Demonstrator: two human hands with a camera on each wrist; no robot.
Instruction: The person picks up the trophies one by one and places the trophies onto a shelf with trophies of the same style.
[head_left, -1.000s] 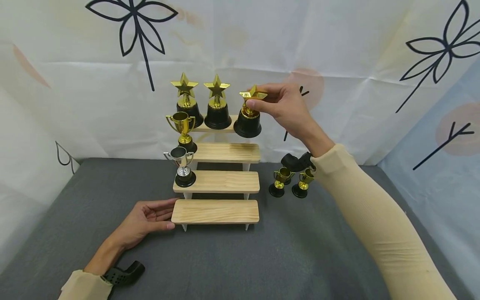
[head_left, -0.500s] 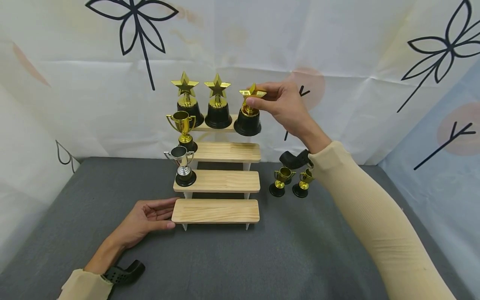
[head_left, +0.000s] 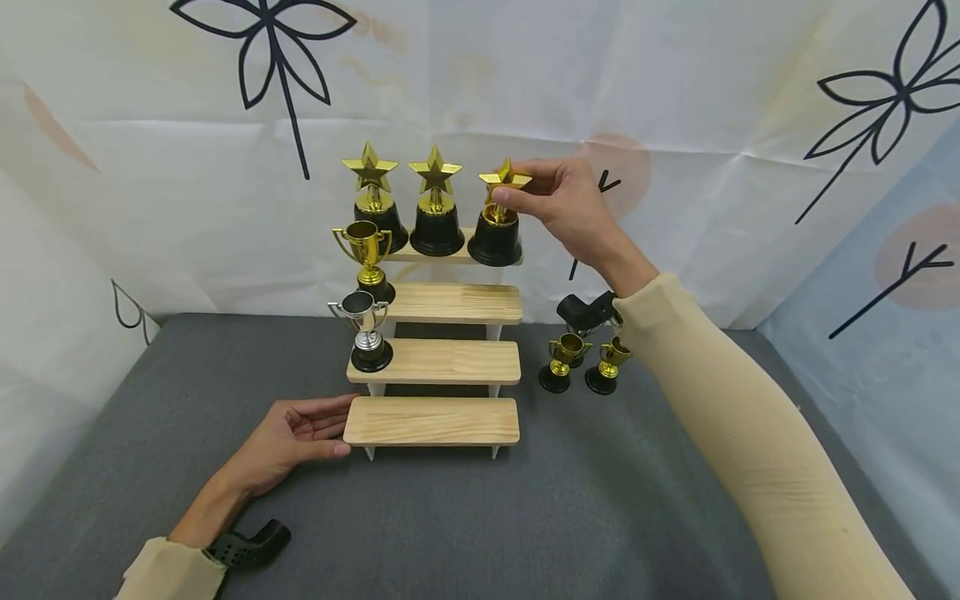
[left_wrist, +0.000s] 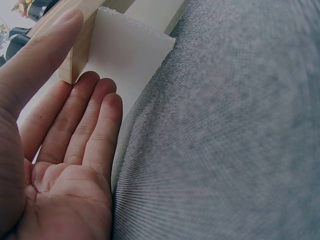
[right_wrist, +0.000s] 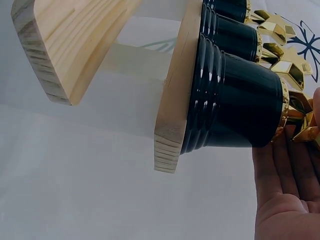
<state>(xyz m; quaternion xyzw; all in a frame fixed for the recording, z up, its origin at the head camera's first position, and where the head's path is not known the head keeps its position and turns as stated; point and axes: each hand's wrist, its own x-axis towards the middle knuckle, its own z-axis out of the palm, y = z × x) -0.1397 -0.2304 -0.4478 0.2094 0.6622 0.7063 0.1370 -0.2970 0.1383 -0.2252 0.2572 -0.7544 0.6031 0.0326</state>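
My right hand [head_left: 573,208] pinches a gold star trophy [head_left: 498,237] by its star, thumb in front and fingers behind. In the right wrist view its black base [right_wrist: 245,100] stands upright at the end of the top wooden shelf [right_wrist: 172,120]. Two matching star trophies, a middle one [head_left: 435,225] and a left one [head_left: 375,218], share that shelf. My left hand [head_left: 288,442] rests with extended fingers at the left end of the lowest shelf [head_left: 431,422]; the left wrist view shows the fingertips by the white support [left_wrist: 127,50] and the shelf corner.
A gold cup trophy [head_left: 365,254] stands on the left of the second shelf from the top, a silver cup trophy [head_left: 363,321] below it. Small gold cups [head_left: 558,362] stand on the grey table [head_left: 420,533] right of the stand, close to the right sleeve [head_left: 720,400].
The star trophy in my right hand has shifted slightly up and back, its base now upright on the top shelf instead of hanging past its front edge. My left hand stays put.
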